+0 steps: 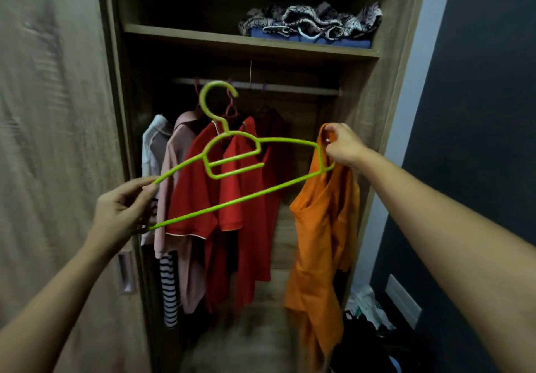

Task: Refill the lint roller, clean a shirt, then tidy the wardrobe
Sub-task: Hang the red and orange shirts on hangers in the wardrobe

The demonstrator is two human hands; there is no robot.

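- Before an open wardrobe [385, 105], left hand [121, 213] pinches a green hanger's [232, 152] lower end.
- Right hand [345, 146] grips an orange shirt [322, 227] (hanging limp) against the hanger's other end.

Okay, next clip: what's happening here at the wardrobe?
A person stands at an open wardrobe holding a green hanger in front of it. The left hand pinches the hanger's left end, while the right hand grips the right end together with an orange shirt, which dangles and is not yet on the hanger. Red and pale shirts hang on the rail behind, and folded clothes sit on the upper shelf.
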